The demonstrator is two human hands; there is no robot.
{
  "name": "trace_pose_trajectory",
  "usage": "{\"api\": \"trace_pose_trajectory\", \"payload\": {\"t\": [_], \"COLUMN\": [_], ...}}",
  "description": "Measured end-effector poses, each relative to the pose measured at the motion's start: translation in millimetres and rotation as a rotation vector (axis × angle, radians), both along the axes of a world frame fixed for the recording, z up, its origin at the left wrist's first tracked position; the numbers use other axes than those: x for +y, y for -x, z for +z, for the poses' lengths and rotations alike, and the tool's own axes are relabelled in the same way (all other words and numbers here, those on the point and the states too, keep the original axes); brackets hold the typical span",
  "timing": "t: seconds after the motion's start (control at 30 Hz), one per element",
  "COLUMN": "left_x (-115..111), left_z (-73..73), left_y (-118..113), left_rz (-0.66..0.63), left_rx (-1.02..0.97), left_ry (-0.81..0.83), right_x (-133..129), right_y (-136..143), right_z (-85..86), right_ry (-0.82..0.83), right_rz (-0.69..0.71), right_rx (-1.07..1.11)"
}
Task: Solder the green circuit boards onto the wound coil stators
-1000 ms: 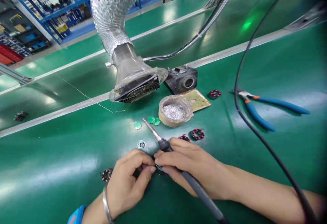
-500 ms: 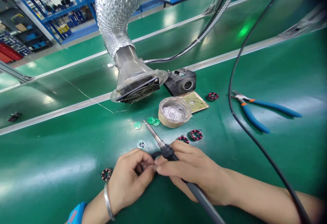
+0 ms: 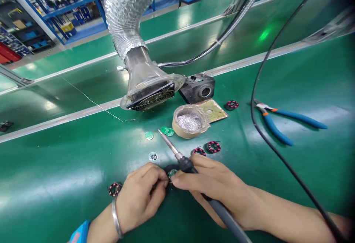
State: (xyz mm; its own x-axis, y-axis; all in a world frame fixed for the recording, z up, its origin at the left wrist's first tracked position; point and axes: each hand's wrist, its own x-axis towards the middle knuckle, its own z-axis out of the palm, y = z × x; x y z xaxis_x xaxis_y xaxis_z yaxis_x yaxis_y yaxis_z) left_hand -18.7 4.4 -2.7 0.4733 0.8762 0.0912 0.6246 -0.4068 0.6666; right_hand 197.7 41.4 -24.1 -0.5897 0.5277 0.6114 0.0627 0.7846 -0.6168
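Fingers [image 3: 159,191] of the left hand [image 3: 138,196] pinch narrowly at the left edge of a small round board [image 3: 172,172]; whether they grip it, I cannot tell. The right hand [image 3: 222,185] holds a soldering iron [image 3: 187,164], a fingertip at the board's right edge. Half a second ago the two hands' fingertips met over the board; now they stand apart and more of it shows. The bench [image 3: 61,169] is glossy green, with blue shelves [image 3: 65,10] beyond. The board, between the hands, looks green with pale specks, against something black.
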Motion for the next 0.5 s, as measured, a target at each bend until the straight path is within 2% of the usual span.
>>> {"api": "trace_pose_trajectory", "payload": {"t": [0.13, 0.23, 0.33, 0.4, 0.5], "left_x": [0, -1, -2, -2, -3], "left_z": [-2.7, -2.8, -2.5, -2.6, -3.1], "left_y": [3, 5, 5, 4, 4], "left_rz": [-0.060, -0.076, -0.083, -0.088, -0.092], "left_rx": [0.046, 0.077, 0.127, 0.152, 0.166], "left_ry": [-0.020, -0.035, -0.068, -0.096, -0.130], "right_x": [-3, -11, -23, -29, -35], "right_y": [-11, -20, -23, -22, -17], "right_z": [12.4, 25.0, 33.0, 34.0, 32.2], "right_ry": [0.033, 0.016, 0.102, 0.144, 0.163], "right_rz": [-0.117, -0.213, -0.284, -0.298, -0.239], "right_rx": [0.020, -0.049, -0.108, -0.083, -0.044]}}
